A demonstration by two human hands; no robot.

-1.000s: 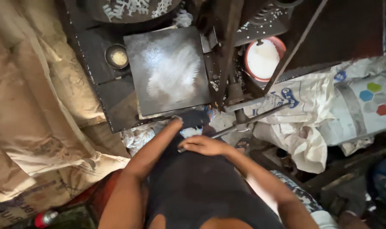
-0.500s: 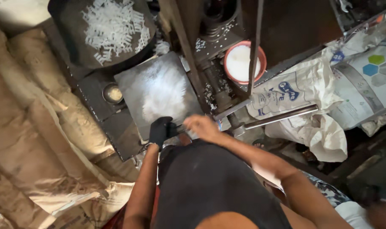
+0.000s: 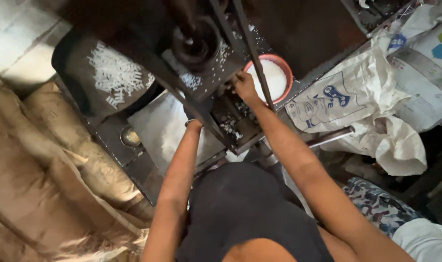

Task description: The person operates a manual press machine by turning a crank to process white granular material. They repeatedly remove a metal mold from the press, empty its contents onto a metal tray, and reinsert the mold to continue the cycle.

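Reaching forward into the dark metal machine (image 3: 201, 58), we have our right hand (image 3: 243, 83) at its front edge, fingers curled down among the small white pieces (image 3: 230, 123) scattered on the machine's bed; whether the fingers actually pinch one of those pieces we cannot tell, since the knuckles cover the tips. Just beyond and to the right of this hand sits the round red-rimmed bowl (image 3: 285, 65) filled with white powder, nearly touching the hand. A thin slanted rod (image 3: 256, 53) of the frame crosses just beside the hand.

Our left hand (image 3: 194, 122) is mostly hidden: the wrist disappears under a dark bar of the machine, so we cannot tell whether it is open or closed, nor what it holds. It lies lower and to the left, over the edge of the dusty grey metal plate (image 3: 160, 128).

The right hand is clearly the nearer one to the bowl and to the loose pieces. Farther left, a dark pan (image 3: 80, 73) carries a heap of short white sticks. Brown sacks (image 3: 41, 160) lie at the left, white printed bags (image 3: 371, 97) at the right.
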